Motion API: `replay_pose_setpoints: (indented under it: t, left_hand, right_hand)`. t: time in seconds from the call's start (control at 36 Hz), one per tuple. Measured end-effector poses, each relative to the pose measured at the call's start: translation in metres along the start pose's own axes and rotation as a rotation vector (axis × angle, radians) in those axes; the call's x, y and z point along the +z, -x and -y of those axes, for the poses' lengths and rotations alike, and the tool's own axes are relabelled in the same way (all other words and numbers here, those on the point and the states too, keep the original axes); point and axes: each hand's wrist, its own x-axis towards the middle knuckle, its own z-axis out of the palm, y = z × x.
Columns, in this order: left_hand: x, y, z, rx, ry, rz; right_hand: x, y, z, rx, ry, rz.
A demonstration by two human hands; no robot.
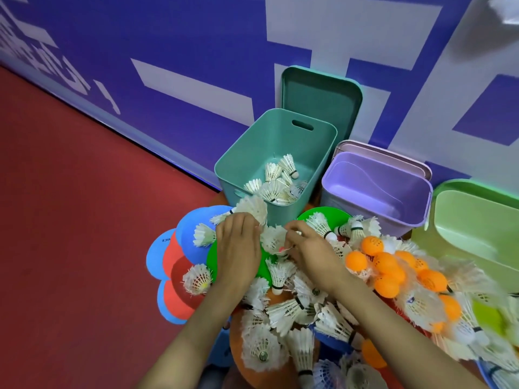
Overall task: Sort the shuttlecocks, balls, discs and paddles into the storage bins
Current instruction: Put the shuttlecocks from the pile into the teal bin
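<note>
Left grip (238,245) and right grip (307,249) each clutch frayed white feathered shuttlecocks (252,207).

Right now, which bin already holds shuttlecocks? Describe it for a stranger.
Three bins stand along the blue wall. It is the teal bin at the left end, its lid leaning behind it. Unlike the purple bin and green bin, it shows white shuttlecocks inside.
</note>
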Motion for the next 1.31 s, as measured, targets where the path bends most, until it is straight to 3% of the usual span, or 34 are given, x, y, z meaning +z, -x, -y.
replay_pose_setpoints:
  t: [0.22, 0.42, 0.53, 0.64, 0.75, 0.89, 1.0, 1.08, 1.31]
  left_hand:
    - [0.007, -0.037, -0.02, -0.014, 0.161, -0.143]
    - [0.05, -0.12, -0.02, 0.039, 0.069, -0.028]
    - [0.081, -0.169, -0.01, 0.031, -0.074, 0.282]
    - [0.108, -0.203, 0.004, 0.047, -0.266, 0.525]
    - [0.13, -0.216, 0.022, 0.03, -0.401, 0.709]
    - [0.146, -0.216, 0.036, -0.039, -0.394, 0.89]
    - [0.15, -0.217, 0.035, -0.096, -0.362, 0.926]
    - [0.148, -0.219, 0.028, -0.097, -0.294, 0.85]
    - [0.099, -0.192, 0.003, -0.013, -0.202, 0.61]
  right_hand:
    - [-0.05, 0.002, -0.003, -0.024, -0.081, -0.353]
    - [-0.073, -0.065, -0.043, 0.079, -0.067, -0.513]
    - [-0.071, -0.124, -0.074, 0.12, -0.06, -0.453]
    - [-0.061, -0.176, -0.094, 0.19, 0.012, -0.285]
    - [-0.046, -0.21, -0.111, 0.257, 0.116, -0.112]
    - [-0.032, -0.231, -0.126, 0.34, 0.227, 0.025]
    - [-0.027, -0.24, -0.129, 0.408, 0.301, 0.102]
    - [-0.029, -0.243, -0.123, 0.429, 0.322, 0.133]
    - [-0.043, -0.201, -0.09, 0.33, 0.257, -0.042]
